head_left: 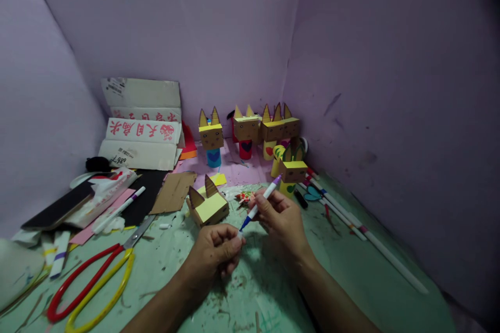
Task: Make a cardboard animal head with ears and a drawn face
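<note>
My right hand (282, 221) grips a white marker (261, 205) with a purple upper end and a blue tip slanting down to the left. In my left hand (219, 250), thumb and fingers pinch a small whitish piece (240, 235), possibly a cap; the blue tip is right at it, and whether they touch is unclear. Just behind my left hand, a cardboard box head (211, 209) with a yellow top and two striped pointed ears lies on the table. A small white cylinder (165, 226) rests to its left.
Scissors (127, 250) with red and yellow handles lie at left, near cardboard (172, 192), papers and markers. Several box-headed figures (211, 138) with pointed ears stand at the back. Long white sticks (375, 244) lie along the right wall. Scraps litter the green table (172, 283).
</note>
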Tool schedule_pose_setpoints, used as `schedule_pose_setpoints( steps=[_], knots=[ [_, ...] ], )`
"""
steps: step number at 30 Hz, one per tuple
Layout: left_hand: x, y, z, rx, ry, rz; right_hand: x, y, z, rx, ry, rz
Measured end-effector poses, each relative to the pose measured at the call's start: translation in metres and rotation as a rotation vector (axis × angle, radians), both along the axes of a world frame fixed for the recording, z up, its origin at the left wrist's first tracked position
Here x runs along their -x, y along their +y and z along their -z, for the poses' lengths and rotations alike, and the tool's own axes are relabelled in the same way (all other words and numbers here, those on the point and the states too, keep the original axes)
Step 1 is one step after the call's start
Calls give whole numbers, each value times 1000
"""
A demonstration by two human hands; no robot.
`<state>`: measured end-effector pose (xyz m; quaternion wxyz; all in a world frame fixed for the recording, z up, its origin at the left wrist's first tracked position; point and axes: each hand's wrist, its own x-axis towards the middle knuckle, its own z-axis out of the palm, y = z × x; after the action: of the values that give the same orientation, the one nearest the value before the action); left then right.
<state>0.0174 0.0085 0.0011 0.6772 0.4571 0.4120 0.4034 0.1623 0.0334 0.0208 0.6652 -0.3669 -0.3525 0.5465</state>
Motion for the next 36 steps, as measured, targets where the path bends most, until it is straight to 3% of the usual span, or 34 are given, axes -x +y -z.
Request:
schedule_pose_setpoints(
  steps=[9, 17, 21, 29, 36],
  knots=[
    [0, 2, -4, 12, 91, -3, 3, -5, -6, -17, -254, -106],
    [-7, -6, 0, -31, 128, -118, 6, -5, 0, 30, -229, -206],
    [-9, -8, 4, -50, 116, -159, 9, -4, 6, 21, -223, -174],
    [-10, -4, -5, -56, 234, -119, 8, -3, 5, 9, -324, -161],
    [-13, -8, -4, -61, 375, -57, 7, -2, 4, 45, -335, -154]
  ],
)
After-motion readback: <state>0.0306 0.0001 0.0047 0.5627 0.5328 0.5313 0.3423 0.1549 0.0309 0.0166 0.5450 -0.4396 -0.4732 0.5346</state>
